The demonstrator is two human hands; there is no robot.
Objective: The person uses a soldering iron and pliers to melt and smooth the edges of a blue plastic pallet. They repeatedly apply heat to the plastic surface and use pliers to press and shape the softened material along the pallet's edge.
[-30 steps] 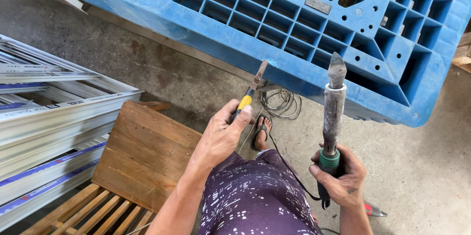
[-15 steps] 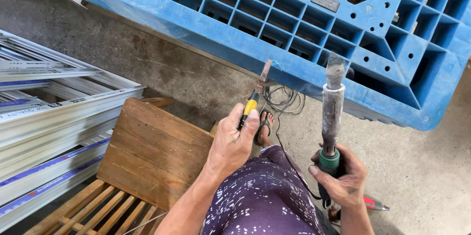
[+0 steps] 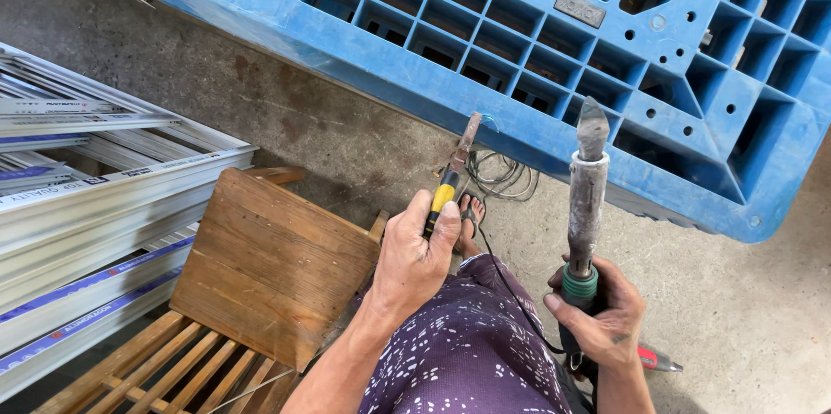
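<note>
On a concrete floor point(image 3: 260, 94), a blue plastic pallet point(image 3: 554, 59) lies before the seated person. The left hand point(image 3: 415, 258) grips yellow-handled pliers point(image 3: 452, 173) touching the pallet's edge; the right hand point(image 3: 606, 319) clasps a soldering iron point(image 3: 587, 198) upright just below it. A slip could probably scorch the plastic or the cord point(image 3: 502, 176).

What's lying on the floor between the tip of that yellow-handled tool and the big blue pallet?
In the head view, a loose coil of thin wire lies on the concrete beside the yellow-handled tool that the left hand holds, just before the blue pallet edge.
</note>
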